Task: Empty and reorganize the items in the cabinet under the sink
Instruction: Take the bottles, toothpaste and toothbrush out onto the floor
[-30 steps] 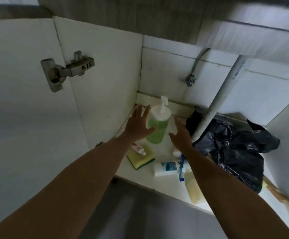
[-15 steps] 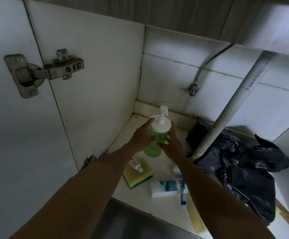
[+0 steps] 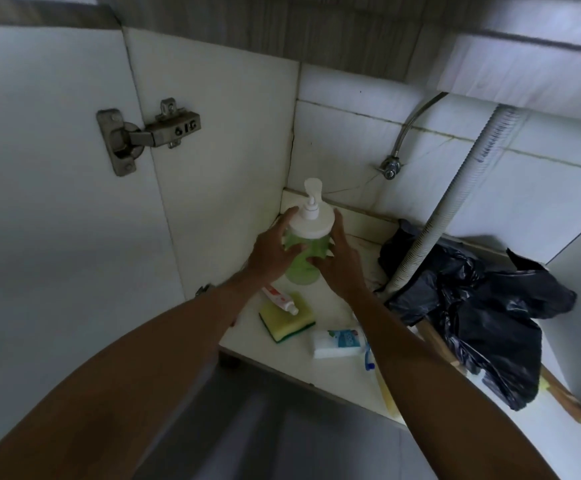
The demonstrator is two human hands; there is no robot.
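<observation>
A green pump bottle (image 3: pixel 304 261) with a white cap and pump stands in the back left corner of the under-sink cabinet floor (image 3: pixel 337 299). My left hand (image 3: pixel 271 251) wraps its left side and my right hand (image 3: pixel 342 263) wraps its right side, so both grip it. In front of it lie a small red-and-white tube (image 3: pixel 279 299) on a yellow-green sponge (image 3: pixel 287 322), a white packet with blue print (image 3: pixel 339 342), and a blue toothbrush (image 3: pixel 368 358) partly under my right forearm.
A crumpled black plastic bag (image 3: pixel 490 306) fills the right of the cabinet around a white corrugated drain hose (image 3: pixel 445 209). A wooden handle (image 3: pixel 559 393) pokes out beneath the bag. A braided hose and valve (image 3: pixel 390 168) sit on the back wall. A door hinge (image 3: pixel 143 136) is at left.
Both hands reached in from open and apart, then closed around the green pump bottle. The view has shifted slightly; the bottle appears a little nearer and higher.
</observation>
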